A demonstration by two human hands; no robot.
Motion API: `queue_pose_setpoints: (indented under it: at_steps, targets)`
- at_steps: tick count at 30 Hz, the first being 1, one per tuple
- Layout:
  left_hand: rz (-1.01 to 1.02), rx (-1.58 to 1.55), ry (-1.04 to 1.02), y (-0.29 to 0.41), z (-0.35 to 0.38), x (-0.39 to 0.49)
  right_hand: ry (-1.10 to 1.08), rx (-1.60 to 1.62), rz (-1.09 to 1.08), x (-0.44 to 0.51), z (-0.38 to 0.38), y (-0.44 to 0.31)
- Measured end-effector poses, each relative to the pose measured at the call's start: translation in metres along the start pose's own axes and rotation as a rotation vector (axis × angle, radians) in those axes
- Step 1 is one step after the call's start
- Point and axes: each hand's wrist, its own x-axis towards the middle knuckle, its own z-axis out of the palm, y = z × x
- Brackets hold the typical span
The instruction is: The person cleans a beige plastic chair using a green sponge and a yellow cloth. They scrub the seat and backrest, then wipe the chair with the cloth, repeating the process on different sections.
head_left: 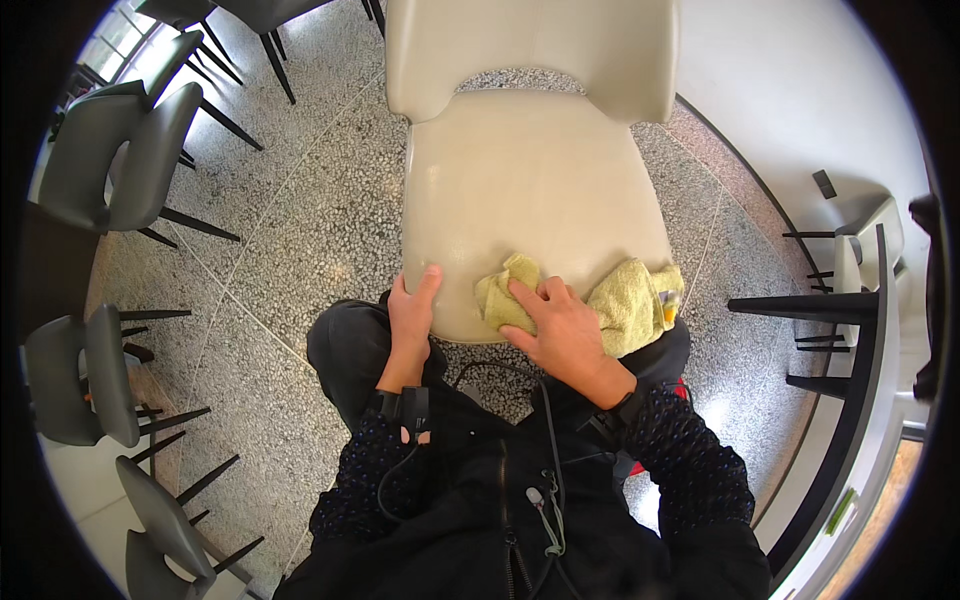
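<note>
Directly before me stands a cream upholstered chair (525,187), with its backrest at the far side and its front edge close to my knees. My right hand (559,322) presses a yellow-green terry cloth (506,296) onto the front of the seat, fingers bent over it. More of the yellow-green cloth (630,307) lies bunched at the seat's front right corner; whether it is one piece with the part under my fingers is hidden by my hand. My left hand (412,307) grips the left front edge of the seat, thumb on top and fingers over the side.
Several grey chairs (120,157) with black legs stand along the left. A white wall (787,75) rises at the right, with another pale chair (874,240) beside it. A table (862,390) edge with black legs curves along the right. Terrazzo floor (315,217) surrounds the chair.
</note>
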Motion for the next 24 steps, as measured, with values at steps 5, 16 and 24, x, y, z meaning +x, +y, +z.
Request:
queue_pose_setpoints:
  at_steps: [5, 16, 24]
  targets:
    - [-0.009, 0.093, -0.02, 0.007, -0.004, 0.005, 0.044, -0.129, -0.151, 0.065, 0.008, 0.02]
    - [0.032, 0.036, -0.042, 0.008, -0.007, 0.004, 0.112, -0.211, 0.223, 0.201, 0.009, 0.062]
    - [0.021, 0.097, 0.006, 0.004, -0.011, -0.008, -0.097, 0.035, -0.23, 0.057, 0.028, -0.029]
